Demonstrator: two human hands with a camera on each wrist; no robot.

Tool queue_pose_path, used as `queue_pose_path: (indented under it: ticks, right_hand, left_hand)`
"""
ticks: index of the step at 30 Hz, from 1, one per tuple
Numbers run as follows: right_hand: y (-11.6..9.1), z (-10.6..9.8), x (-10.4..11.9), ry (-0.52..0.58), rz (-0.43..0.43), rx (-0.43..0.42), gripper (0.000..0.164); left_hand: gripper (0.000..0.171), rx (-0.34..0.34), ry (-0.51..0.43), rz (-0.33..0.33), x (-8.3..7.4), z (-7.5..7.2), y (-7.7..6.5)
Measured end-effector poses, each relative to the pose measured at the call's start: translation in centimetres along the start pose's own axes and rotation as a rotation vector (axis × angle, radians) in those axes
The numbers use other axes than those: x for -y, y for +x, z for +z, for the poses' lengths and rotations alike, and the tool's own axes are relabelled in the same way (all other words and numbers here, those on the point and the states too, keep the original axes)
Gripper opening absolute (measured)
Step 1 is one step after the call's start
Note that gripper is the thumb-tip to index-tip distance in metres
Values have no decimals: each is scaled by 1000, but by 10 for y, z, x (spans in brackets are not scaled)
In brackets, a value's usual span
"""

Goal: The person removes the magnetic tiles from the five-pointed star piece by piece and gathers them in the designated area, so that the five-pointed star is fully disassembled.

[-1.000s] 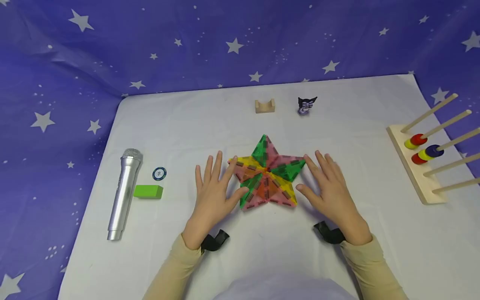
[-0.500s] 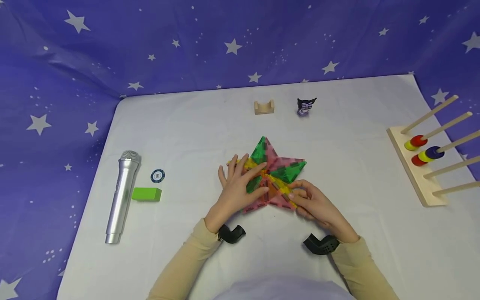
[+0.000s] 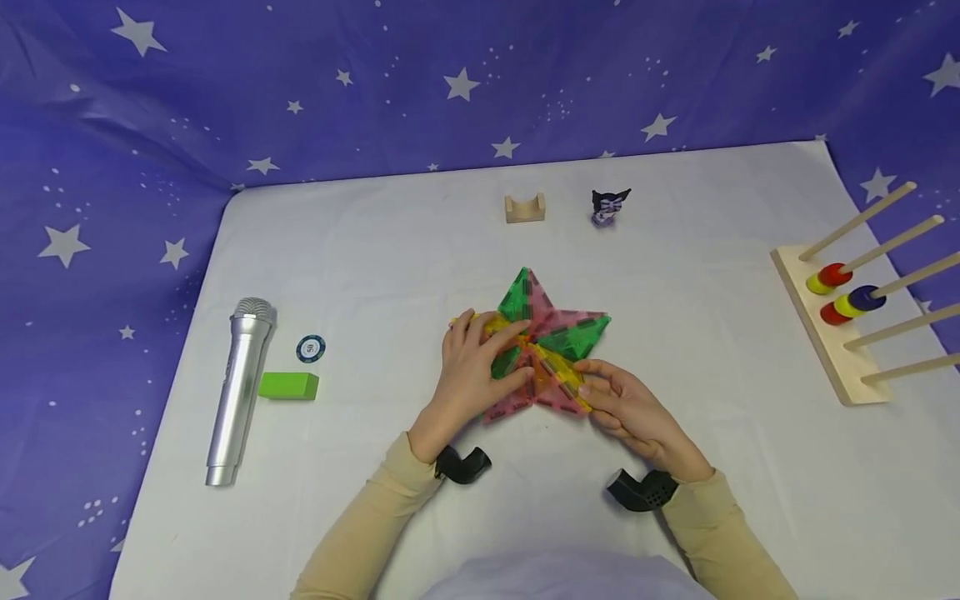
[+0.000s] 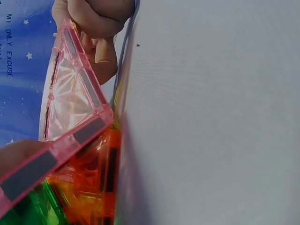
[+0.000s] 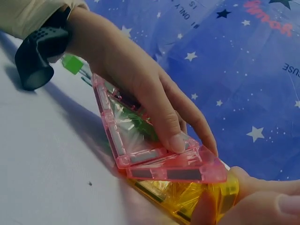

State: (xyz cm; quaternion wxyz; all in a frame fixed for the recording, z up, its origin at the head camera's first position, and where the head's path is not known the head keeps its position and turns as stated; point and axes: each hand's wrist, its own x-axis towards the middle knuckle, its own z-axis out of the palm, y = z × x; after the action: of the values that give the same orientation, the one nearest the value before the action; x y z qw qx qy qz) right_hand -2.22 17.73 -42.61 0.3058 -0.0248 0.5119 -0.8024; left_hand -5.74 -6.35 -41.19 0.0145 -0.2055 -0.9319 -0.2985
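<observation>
A star of see-through red, green, yellow and orange magnetic tiles (image 3: 576,335) lies on the white cloth, its middle raised. My left hand (image 3: 471,367) rests over its left part, thumb and forefinger reaching toward the centre. In the right wrist view the left thumb (image 5: 176,143) presses on a pink tile (image 5: 136,133). The right hand (image 3: 633,412) pinches the lower right point at a yellow tile (image 3: 558,372); its curled fingers (image 4: 101,18) show in the left wrist view. Part of the star is hidden under the left hand.
At left lie a silver microphone (image 3: 240,387), a green block (image 3: 288,386) and a round chip (image 3: 310,348). A small wooden cradle (image 3: 525,210) and a black-and-purple figurine (image 3: 607,208) stand at the back. A wooden peg stand (image 3: 832,333) with coloured beads is at right.
Both hands have come in from beside the star: the left now lies over its left part, the right has taken hold of its lower right point. In the last half second they barely move.
</observation>
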Motion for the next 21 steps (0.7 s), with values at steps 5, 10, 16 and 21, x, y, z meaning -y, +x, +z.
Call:
queue_pose_path:
  ticks: [5,10,16,21]
  right_hand:
    - [0,1,-1,-52,-54,-10,36]
    - [0,0,0,-105,-100,-19,36]
    - [-3,-1,3,-133,-134,35,35]
    - [-5,-1,9,-156,-179,82,35]
  left_hand:
    - [56,-4,8,-10,-1,0,0]
    - [55,-7,6,-17,-3,-1,1]
    - [55,-2,23,-22,-4,0,1]
    - [55,6,35,-21,-3,0,0]
